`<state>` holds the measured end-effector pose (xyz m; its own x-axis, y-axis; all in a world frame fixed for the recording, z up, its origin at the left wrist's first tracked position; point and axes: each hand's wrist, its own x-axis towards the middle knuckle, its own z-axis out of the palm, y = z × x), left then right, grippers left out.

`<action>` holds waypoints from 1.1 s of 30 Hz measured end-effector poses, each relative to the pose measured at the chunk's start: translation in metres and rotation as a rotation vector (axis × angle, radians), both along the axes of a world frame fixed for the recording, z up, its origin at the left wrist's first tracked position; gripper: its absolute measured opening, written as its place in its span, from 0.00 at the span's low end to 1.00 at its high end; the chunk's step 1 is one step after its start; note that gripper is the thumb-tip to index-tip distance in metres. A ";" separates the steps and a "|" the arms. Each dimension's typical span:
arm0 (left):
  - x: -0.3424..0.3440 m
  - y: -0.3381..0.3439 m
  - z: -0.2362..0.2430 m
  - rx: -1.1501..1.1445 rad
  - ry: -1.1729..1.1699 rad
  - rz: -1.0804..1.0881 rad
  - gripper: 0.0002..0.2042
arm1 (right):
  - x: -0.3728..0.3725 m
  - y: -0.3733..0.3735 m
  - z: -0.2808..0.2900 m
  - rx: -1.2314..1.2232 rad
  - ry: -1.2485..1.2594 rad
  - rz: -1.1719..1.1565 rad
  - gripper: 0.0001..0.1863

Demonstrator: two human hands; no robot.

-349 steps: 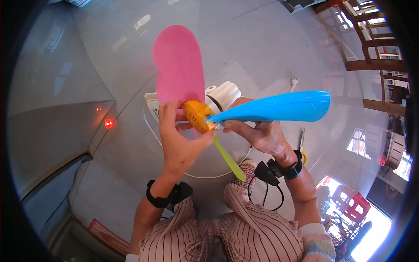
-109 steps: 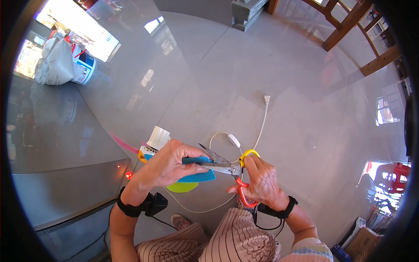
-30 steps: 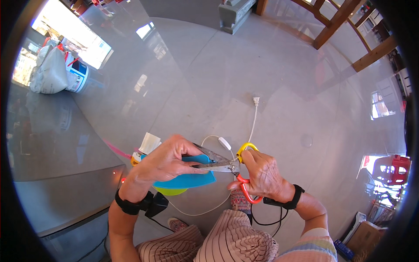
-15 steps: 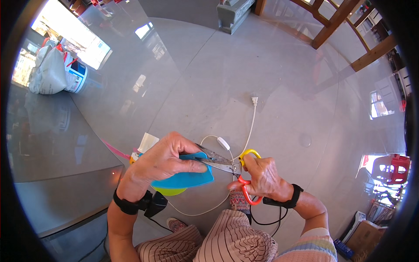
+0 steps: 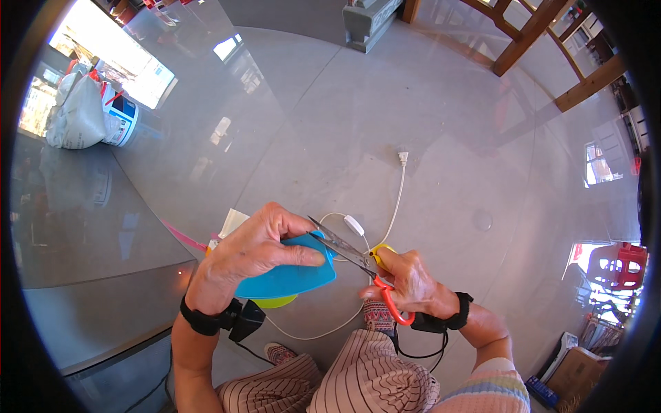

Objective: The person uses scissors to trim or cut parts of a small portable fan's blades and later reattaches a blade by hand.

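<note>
My left hand point(image 5: 251, 248) grips a blue plastic fan blade point(image 5: 286, 279) between thumb and fingers. In my right hand point(image 5: 410, 282) are scissors point(image 5: 344, 249) with yellow and red handles, their metal blades slanting up leftward across the blue blade's upper edge. Partly hidden behind my left hand are a pink blade point(image 5: 180, 234), a white fan body point(image 5: 233, 220) and a bit of orange hub. A light green blade point(image 5: 275, 301) shows beneath the blue one.
A white cord point(image 5: 399, 193) with inline switch and plug lies on the glossy grey floor, near my feet point(image 5: 379, 316). A bag point(image 5: 77, 117) and bucket point(image 5: 120, 127) sit upper left, wooden frames point(image 5: 523, 48) upper right. A red plastic stool point(image 5: 626, 268) and cardboard box point(image 5: 578, 378) are at right.
From the hub held with bare hands, I changed to scissors at the blue blade. In the last half second the scissors tilted more steeply, tips rising, as my left hand rose slightly.
</note>
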<state>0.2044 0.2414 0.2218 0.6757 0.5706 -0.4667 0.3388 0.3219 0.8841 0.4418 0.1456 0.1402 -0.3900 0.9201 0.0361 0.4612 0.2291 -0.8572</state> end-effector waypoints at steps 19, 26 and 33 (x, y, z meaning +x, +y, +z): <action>-0.146 -0.100 0.093 0.708 -0.287 0.937 0.17 | 0.115 -0.090 -0.118 0.064 -0.914 -0.631 0.28; -0.202 -0.205 0.011 0.602 -0.649 1.356 0.17 | -0.014 -0.013 0.032 -0.482 -0.123 0.415 0.27; -0.200 -0.266 -0.092 0.133 -1.225 1.662 0.15 | -0.167 -0.041 0.012 -0.432 -0.078 0.997 0.44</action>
